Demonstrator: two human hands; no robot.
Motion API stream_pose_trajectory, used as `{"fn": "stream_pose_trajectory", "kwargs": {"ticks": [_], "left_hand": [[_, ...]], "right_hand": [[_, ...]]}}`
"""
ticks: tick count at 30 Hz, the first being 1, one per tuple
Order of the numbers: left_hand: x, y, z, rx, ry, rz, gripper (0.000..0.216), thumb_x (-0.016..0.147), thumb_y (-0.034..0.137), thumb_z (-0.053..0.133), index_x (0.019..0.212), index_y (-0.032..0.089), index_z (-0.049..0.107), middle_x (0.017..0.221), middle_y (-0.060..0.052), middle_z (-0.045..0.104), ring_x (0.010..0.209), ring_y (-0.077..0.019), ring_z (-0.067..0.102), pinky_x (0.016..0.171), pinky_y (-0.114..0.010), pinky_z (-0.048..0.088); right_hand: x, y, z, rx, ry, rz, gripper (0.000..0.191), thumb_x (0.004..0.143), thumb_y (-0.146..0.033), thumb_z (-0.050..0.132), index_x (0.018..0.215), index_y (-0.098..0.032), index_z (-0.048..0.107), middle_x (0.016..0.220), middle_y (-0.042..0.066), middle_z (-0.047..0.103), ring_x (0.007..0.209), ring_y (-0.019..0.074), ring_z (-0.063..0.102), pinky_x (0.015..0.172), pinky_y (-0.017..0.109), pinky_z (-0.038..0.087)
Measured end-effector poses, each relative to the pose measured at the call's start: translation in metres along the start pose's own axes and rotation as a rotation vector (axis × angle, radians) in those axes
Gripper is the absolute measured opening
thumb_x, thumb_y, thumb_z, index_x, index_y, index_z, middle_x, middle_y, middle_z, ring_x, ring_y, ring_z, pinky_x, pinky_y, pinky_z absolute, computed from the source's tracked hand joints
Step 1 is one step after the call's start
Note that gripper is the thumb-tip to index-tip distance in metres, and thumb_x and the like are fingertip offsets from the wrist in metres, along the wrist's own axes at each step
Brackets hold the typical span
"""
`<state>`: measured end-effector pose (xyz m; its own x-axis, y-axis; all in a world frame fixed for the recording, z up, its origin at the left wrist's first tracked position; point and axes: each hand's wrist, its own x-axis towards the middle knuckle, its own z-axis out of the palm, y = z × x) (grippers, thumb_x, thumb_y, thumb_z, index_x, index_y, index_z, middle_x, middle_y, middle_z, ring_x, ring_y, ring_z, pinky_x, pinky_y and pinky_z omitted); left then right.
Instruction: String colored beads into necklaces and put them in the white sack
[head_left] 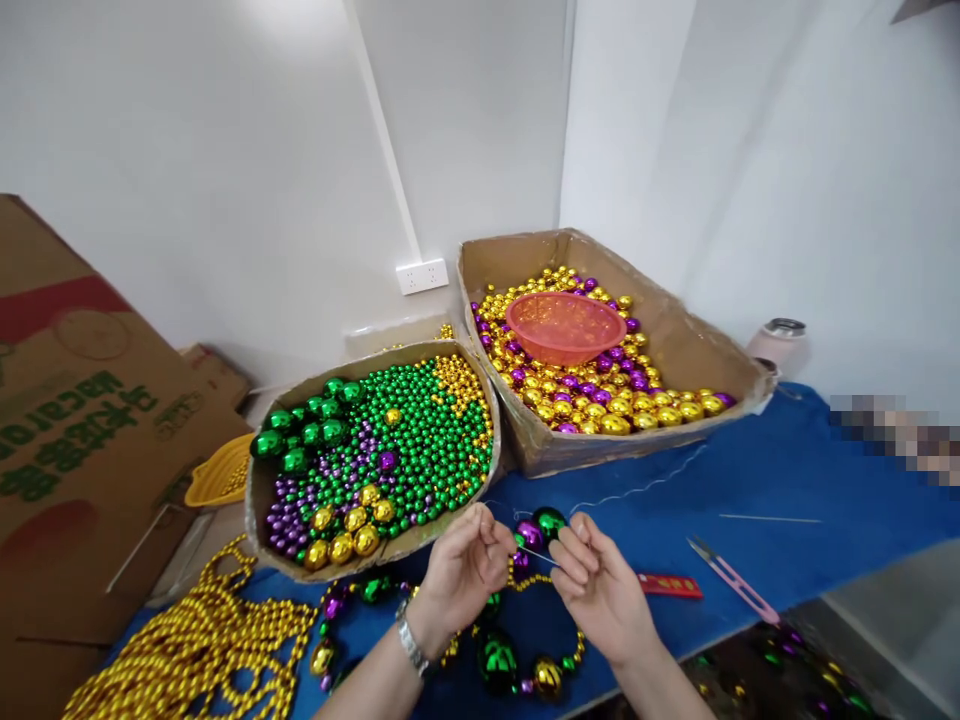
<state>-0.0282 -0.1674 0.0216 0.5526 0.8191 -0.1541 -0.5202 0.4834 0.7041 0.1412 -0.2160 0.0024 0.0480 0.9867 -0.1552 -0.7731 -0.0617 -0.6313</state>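
Observation:
My left hand (463, 568) and my right hand (600, 588) are both pinched closed over the blue table (787, 470). Between them runs a thin needle (536, 553) with white thread (637, 490) trailing off to the right. Just beyond my fingers sit a purple bead (529, 533) and a green bead (550, 520) on the strand. A partly strung necklace of large green, gold and purple beads (499, 660) loops under my wrists. A metal watch is on my left wrist.
A cardboard box of small green, purple and gold beads (375, 455) stands behind my left hand. A second box of gold and purple beads (600, 385) holds an orange basket (565, 325). Gold bead strands (195, 640), thread snips (731, 578), a red strip (670, 585), a second needle (769, 518).

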Motion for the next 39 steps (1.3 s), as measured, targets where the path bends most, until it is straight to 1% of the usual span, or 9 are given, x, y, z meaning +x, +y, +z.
{"fn": "stream_pose_trajectory", "kwargs": {"ticks": [6,11,14,16,21,26,31,35,39], "left_hand": [[-0.006,-0.004,-0.015,0.127,0.049,-0.041,0.029,0.081,0.033,0.063,0.068,0.017,0.043,0.051,0.007,0.036,0.04,-0.0032,0.018,0.039,-0.016,0.013],[-0.016,-0.016,-0.026,0.232,0.104,-0.07,0.031,0.086,0.04,0.056,0.07,0.018,0.042,0.054,0.006,0.041,0.041,-0.0045,0.02,0.041,-0.017,0.016],[-0.019,-0.007,-0.012,0.546,0.084,0.084,0.027,0.089,0.039,0.051,0.074,0.016,0.051,0.079,-0.004,0.061,0.052,-0.0079,0.042,0.051,-0.021,0.033],[-0.02,0.003,0.002,0.864,0.048,0.256,0.024,0.09,0.034,0.051,0.075,0.016,0.058,0.1,-0.009,0.063,0.08,-0.0159,0.056,0.071,-0.027,0.043],[-0.017,0.013,0.028,1.276,-0.051,0.565,0.012,0.086,0.025,0.056,0.083,0.02,0.067,0.118,-0.012,0.057,0.11,-0.0257,0.051,0.096,-0.04,0.037],[-0.003,0.002,0.027,0.988,-0.013,0.471,0.014,0.088,0.029,0.054,0.087,0.018,0.062,0.109,-0.01,0.061,0.103,-0.0232,0.056,0.091,-0.037,0.043],[0.008,-0.019,0.029,0.911,-0.231,0.301,0.028,0.083,0.033,0.061,0.106,0.016,0.059,0.101,-0.008,0.065,0.095,-0.0222,0.059,0.087,-0.034,0.046],[0.011,-0.029,0.032,0.96,-0.173,0.361,0.022,0.082,0.029,0.064,0.099,0.017,0.058,0.095,-0.007,0.066,0.09,-0.0207,0.061,0.084,-0.032,0.046],[0.008,-0.027,0.029,0.875,-0.148,0.314,0.031,0.085,0.025,0.059,0.115,0.021,0.049,0.093,-0.006,0.064,0.087,-0.0184,0.061,0.08,-0.031,0.047]], "right_hand": [[-0.009,0.002,-0.01,-0.167,-0.005,0.011,0.043,0.084,-0.043,0.06,0.065,-0.022,0.029,0.056,-0.008,0.019,0.046,0.0069,0.019,0.041,0.019,0.022],[-0.017,0.002,-0.017,-0.294,-0.037,0.05,0.038,0.087,-0.046,0.056,0.067,-0.021,0.035,0.057,-0.008,0.027,0.049,0.0071,0.023,0.043,0.02,0.02],[-0.015,-0.01,-0.014,-0.506,-0.071,0.031,0.028,0.086,-0.046,0.057,0.078,-0.021,0.047,0.058,-0.008,0.03,0.05,0.0072,0.025,0.046,0.02,0.021],[-0.012,-0.017,-0.008,-0.825,-0.124,-0.025,0.025,0.085,-0.045,0.059,0.093,-0.021,0.054,0.058,-0.008,0.031,0.051,0.0076,0.029,0.048,0.02,0.023],[-0.009,-0.021,0.014,-1.346,-0.273,-0.208,0.021,0.087,-0.04,0.052,0.091,-0.021,0.063,0.056,-0.005,0.044,0.053,0.0107,0.042,0.05,0.023,0.028],[-0.013,-0.038,0.029,-1.397,-0.271,-0.355,0.028,0.094,-0.036,0.042,0.074,-0.021,0.057,0.073,0.001,0.06,0.069,0.0151,0.055,0.063,0.026,0.038],[-0.008,-0.059,0.041,-1.313,-0.232,-0.344,0.033,0.093,-0.041,0.041,0.07,-0.02,0.053,0.066,-0.002,0.056,0.061,0.0122,0.051,0.058,0.023,0.039],[0.002,-0.067,0.046,-1.045,-0.18,-0.243,0.034,0.089,-0.047,0.048,0.072,-0.019,0.056,0.062,-0.003,0.051,0.058,0.01,0.047,0.053,0.021,0.036],[0.018,-0.068,0.037,-0.852,-0.094,-0.221,0.037,0.089,-0.054,0.046,0.08,-0.019,0.053,0.05,-0.008,0.037,0.045,0.0067,0.035,0.044,0.018,0.029]]}}
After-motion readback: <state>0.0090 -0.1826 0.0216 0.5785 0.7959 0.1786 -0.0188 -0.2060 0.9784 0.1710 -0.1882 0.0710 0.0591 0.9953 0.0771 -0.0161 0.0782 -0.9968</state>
